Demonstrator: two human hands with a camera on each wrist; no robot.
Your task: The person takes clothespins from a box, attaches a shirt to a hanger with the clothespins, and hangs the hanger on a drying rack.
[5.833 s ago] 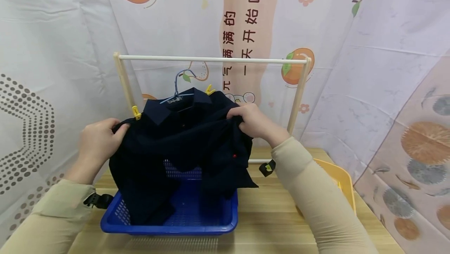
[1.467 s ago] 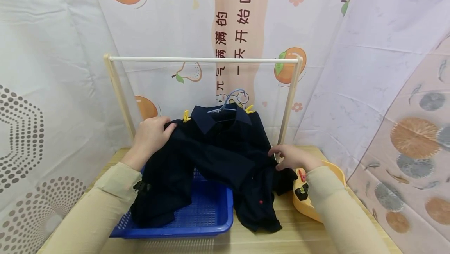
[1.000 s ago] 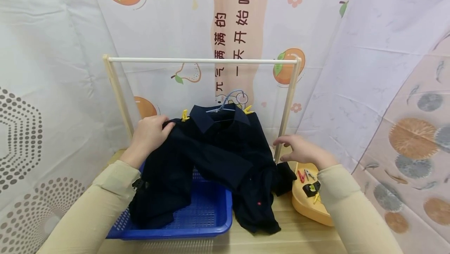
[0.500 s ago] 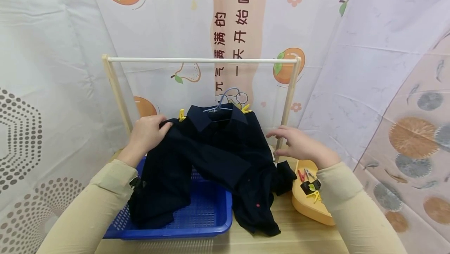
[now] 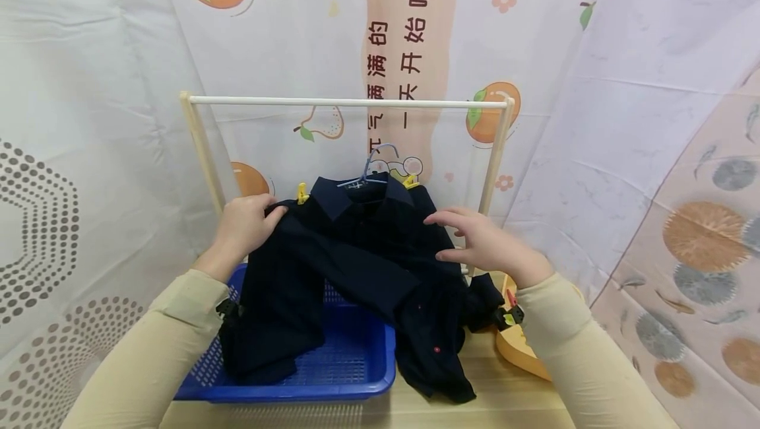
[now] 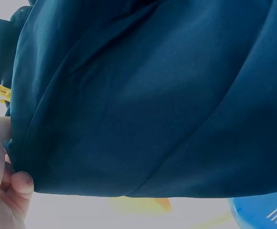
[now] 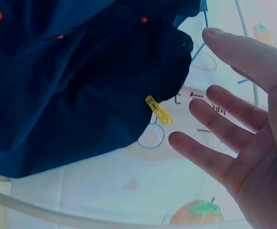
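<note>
A dark navy collared shirt (image 5: 356,251) with red buttons is on a blue wire hanger (image 5: 373,160), whose hook stands above the collar, below the rack's bar. Yellow clothespins sit at its shoulders, one on the left (image 5: 303,193) and one on the right (image 5: 411,182). My left hand (image 5: 243,226) pinches the cloth outside the left clothespin; the left wrist view shows the thumb at the shirt's edge. My right hand (image 5: 477,239) holds nothing, fingers spread beside the right shoulder. In the right wrist view, the right hand's fingertips (image 7: 180,140) are apart from the yellow clothespin (image 7: 160,110).
A blue basket (image 5: 332,391) stands under the shirt, whose left part hangs into it. At right, partly behind the right forearm, is a yellow tray (image 5: 519,353) with something red in it. A rack with a white bar (image 5: 344,101) stands behind on the wooden table (image 5: 427,416).
My right hand, which gripped the shirt in the oldest frame, has let go and lately moved up and left toward the right shoulder. The left hand keeps its pinch; the hanger has turned more upright.
</note>
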